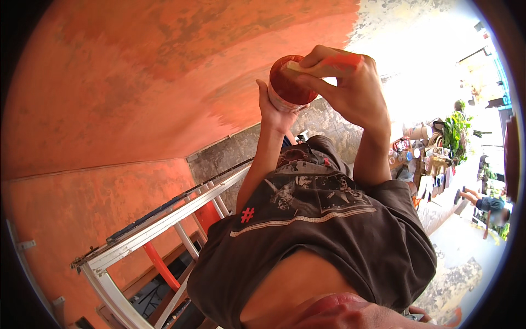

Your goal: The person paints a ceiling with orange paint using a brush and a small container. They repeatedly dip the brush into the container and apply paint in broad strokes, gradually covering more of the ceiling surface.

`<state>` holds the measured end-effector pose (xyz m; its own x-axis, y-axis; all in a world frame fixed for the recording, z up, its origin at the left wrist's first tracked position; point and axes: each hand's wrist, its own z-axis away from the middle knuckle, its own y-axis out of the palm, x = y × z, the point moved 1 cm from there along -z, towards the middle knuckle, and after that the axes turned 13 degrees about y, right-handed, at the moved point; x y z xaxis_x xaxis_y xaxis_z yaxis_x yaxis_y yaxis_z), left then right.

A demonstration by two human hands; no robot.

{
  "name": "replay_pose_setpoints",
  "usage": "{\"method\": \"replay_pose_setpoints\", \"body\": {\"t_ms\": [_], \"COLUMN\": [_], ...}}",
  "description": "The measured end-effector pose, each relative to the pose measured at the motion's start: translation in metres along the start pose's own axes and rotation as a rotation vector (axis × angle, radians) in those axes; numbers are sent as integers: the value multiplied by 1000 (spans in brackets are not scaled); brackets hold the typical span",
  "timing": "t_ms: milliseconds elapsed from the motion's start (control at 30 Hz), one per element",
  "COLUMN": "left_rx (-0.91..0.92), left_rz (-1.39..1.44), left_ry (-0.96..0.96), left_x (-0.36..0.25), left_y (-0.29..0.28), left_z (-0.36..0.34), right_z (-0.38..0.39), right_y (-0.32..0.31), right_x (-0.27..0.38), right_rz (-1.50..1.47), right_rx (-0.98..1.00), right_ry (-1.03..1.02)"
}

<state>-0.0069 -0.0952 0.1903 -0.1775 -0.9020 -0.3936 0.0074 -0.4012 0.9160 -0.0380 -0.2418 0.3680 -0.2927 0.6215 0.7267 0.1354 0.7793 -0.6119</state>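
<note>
My left hand is wrapped round the side and base of a round paint pot, its thumb up along the wall. Deep red-orange paint coats the inside. Over the rim, my right hand pinches a paintbrush by its pale handle, part of which reaches into the pot. An orange patch lies along the right fingers; whether it is bristles or paint on skin, I cannot tell. Beyond the pot rises a wall with uneven orange paint.
A metal ladder stands close on my left. At the right, pots and assorted goods sit beside green plants. A person in dark blue is farther off at the right. Bare patchy wall shows at the top right.
</note>
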Motion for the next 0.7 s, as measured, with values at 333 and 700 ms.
{"method": "replay_pose_setpoints", "body": {"t_ms": [333,700], "left_rx": [4,26], "left_rz": [-2,-64], "left_ry": [10,59], "left_x": [-1,-8], "left_y": [-14,0], "left_z": [-3,-2], "right_z": [-5,-2], "right_y": [2,8], "right_x": [-15,-16], "right_rz": [11,-130], "right_rx": [-183,-287], "right_ry": [-353,-203]}}
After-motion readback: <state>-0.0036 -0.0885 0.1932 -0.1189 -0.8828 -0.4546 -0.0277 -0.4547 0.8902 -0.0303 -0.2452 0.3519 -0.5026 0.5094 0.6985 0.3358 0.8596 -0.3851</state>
